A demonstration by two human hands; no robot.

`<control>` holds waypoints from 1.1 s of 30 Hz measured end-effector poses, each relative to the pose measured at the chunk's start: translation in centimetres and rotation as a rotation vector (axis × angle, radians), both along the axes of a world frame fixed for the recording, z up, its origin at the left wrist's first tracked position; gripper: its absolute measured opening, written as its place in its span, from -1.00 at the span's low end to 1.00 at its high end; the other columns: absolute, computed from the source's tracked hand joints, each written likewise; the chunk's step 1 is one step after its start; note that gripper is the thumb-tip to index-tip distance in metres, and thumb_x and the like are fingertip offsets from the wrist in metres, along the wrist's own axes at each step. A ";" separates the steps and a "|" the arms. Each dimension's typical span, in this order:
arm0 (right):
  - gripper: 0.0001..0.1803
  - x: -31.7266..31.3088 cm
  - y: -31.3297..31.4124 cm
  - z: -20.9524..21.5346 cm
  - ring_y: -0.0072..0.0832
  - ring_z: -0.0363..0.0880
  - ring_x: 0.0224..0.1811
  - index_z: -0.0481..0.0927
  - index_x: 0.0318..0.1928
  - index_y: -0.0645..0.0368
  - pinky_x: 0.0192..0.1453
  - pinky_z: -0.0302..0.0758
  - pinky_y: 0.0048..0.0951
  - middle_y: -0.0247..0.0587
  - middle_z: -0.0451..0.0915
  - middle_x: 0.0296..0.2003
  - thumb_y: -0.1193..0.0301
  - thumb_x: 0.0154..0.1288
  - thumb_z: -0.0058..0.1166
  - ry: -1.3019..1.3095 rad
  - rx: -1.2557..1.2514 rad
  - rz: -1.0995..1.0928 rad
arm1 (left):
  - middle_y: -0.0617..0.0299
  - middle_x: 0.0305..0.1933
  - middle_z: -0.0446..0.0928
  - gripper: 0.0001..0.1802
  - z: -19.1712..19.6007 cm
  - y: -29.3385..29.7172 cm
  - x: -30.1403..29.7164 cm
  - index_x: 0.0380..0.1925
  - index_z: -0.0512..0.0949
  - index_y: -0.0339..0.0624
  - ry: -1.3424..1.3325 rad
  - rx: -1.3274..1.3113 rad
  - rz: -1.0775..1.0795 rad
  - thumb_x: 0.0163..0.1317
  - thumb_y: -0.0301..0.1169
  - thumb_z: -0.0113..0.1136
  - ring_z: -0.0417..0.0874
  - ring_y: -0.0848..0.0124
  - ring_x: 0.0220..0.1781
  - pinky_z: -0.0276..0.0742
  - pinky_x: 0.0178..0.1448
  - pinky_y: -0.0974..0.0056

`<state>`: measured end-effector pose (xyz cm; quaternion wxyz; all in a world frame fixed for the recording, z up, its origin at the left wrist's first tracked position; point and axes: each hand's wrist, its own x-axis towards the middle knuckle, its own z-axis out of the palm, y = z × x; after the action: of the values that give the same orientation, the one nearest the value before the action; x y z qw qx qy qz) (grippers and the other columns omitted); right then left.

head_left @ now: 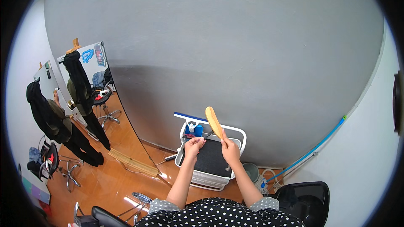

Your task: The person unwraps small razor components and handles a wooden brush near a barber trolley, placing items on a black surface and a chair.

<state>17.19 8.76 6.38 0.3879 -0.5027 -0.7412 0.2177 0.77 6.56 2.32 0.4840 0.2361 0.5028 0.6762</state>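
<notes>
the right hand [230,149] gripped the lower end of a rounded tan object [213,120], which leaned up and leftward in front of a white-framed trolley [241,135] with a black mat [212,159]. the left hand [194,148] was curled beside it, fingertips near a thin dark bar [209,134]; whether it pinched anything, i could not tell.

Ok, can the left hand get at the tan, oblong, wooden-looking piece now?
Probably yes: the left hand is close by and the tan piece has a free upper end, though the right hand grips its lower end.
</notes>
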 end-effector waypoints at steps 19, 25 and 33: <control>-0.53 -1.6 2.2 3.1 -0.82 0.03 -0.83 0.41 -0.42 0.20 -0.76 0.02 -0.73 -0.62 0.10 -0.78 0.02 0.05 0.18 1.057 -1.034 0.125 | 0.18 -0.49 0.50 -0.94 5.4 -2.7 1.2 -0.51 0.53 -0.24 1.166 0.490 0.363 -0.05 -0.58 0.19 0.51 0.27 -0.42 0.42 -0.35 0.32; -0.72 -1.3 2.8 1.8 -0.81 0.07 -0.80 0.43 -0.33 0.25 -0.72 0.05 -0.72 -0.59 0.18 -0.72 0.33 0.07 0.21 0.962 -0.889 0.230 | 0.20 -0.42 0.53 -0.93 5.3 -3.0 2.0 -0.49 0.55 -0.22 1.230 0.532 0.305 -0.05 -0.58 0.18 0.53 0.27 -0.37 0.44 -0.30 0.31; -0.73 -1.4 2.1 2.4 -0.80 0.06 -0.78 0.40 -0.11 0.23 -0.71 0.05 -0.71 -0.56 0.20 -0.67 0.47 0.17 0.03 1.121 -0.706 0.310 | 0.21 -0.34 0.57 -0.82 4.4 -3.1 3.2 -0.34 0.52 -0.28 0.339 0.292 -0.090 0.16 -0.37 0.12 0.55 0.48 -0.34 0.49 -0.28 0.43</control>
<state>15.81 10.83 8.80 0.4904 -0.2984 -0.3764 0.7272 3.93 3.46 6.69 0.3830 0.4358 0.4627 0.6703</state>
